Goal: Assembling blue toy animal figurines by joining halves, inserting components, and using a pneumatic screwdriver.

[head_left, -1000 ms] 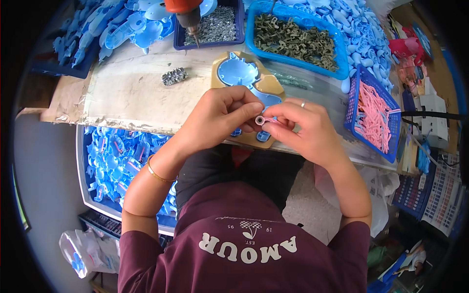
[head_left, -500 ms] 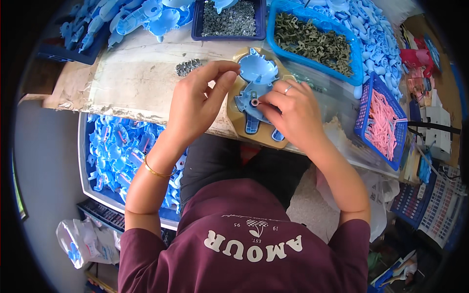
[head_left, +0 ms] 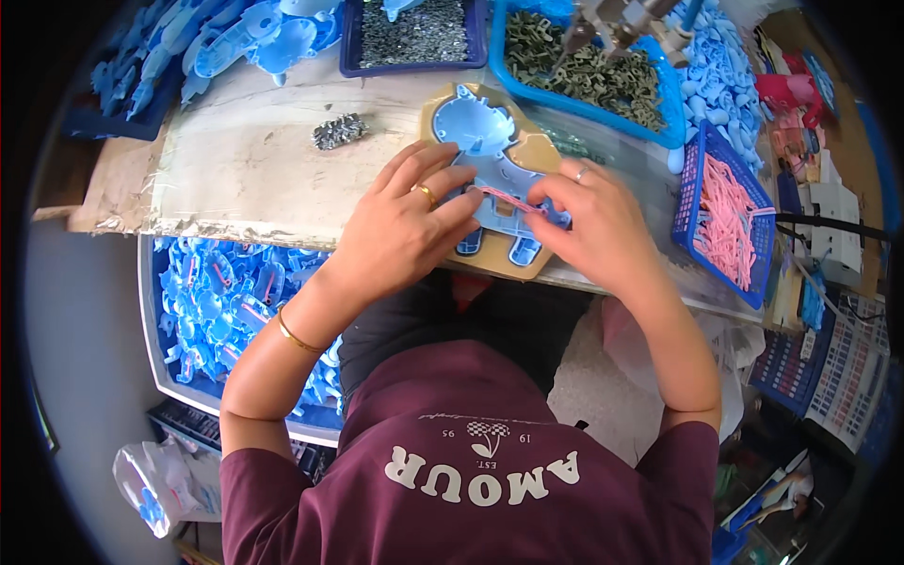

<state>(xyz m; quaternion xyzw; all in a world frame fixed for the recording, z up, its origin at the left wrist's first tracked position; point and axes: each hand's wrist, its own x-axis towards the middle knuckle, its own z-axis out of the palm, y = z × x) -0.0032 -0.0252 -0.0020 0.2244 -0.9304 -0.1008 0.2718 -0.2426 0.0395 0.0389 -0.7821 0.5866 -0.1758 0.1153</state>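
A light blue plastic toy shell half (head_left: pixel 474 125) lies hollow side up in a tan shaped holder (head_left: pixel 539 151) at the table's front edge. Across its lower body runs a thin pink plastic strip (head_left: pixel 507 198). My right hand (head_left: pixel 598 226) pinches the strip's right end between thumb and forefinger. From the other side, my left hand (head_left: pixel 400 217) rests with fingers stretched and apart over the shell's left edge, its fingertips at the strip's left end. Those fingers hide part of the shell and that end.
Small metal screws (head_left: pixel 339 132) lie heaped left of the holder. Behind stand a dark blue tray (head_left: pixel 414 69) of metal bits and a blue basin (head_left: pixel 589 102) of dark metal clips, under a metal tool (head_left: pixel 626 24). A basket (head_left: pixel 692 188) holds pink strips; a crate (head_left: pixel 151 320) holds shells.
A pink strip now stretches over the shell where the right hand was working at a small ring. My left hand has come down onto the shell, its fingers spread. The metal tool has come into view.
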